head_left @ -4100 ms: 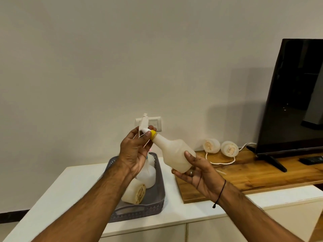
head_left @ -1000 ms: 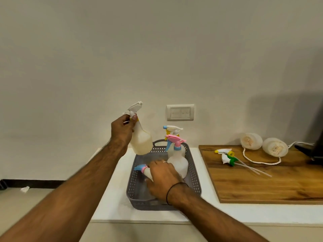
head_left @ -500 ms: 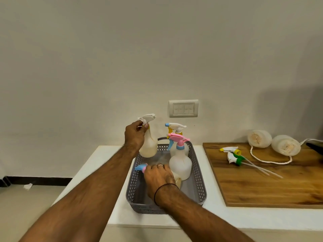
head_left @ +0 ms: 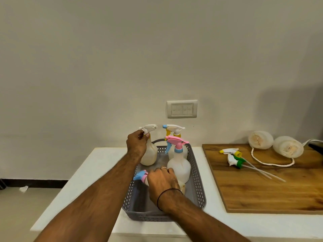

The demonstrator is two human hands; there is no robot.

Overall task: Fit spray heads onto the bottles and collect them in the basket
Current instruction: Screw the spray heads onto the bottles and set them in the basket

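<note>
My left hand (head_left: 136,144) grips the neck of a cream bottle with a white spray head (head_left: 149,154), held upright at the back left of the grey basket (head_left: 197,187). My right hand (head_left: 163,179) lies closed over a bottle lying on its side in the basket, whose blue and pink spray head (head_left: 140,175) pokes out to the left. Two more bottles stand in the basket: one with a pink and blue head (head_left: 179,167), one behind with a white and yellow head (head_left: 173,131). Two loose spray heads (head_left: 235,157) lie on the wooden board.
The basket sits on a white counter (head_left: 83,186). To the right lies a wooden board (head_left: 272,187) with two headless bottles on their sides (head_left: 276,144) and a white cord (head_left: 272,164). A wall switch plate (head_left: 182,109) is above the basket.
My left hand has lowered the white-headed bottle from the air down into the basket's back left. My right hand has stayed on the lying bottle. Earlier both hands were fitting that head.
</note>
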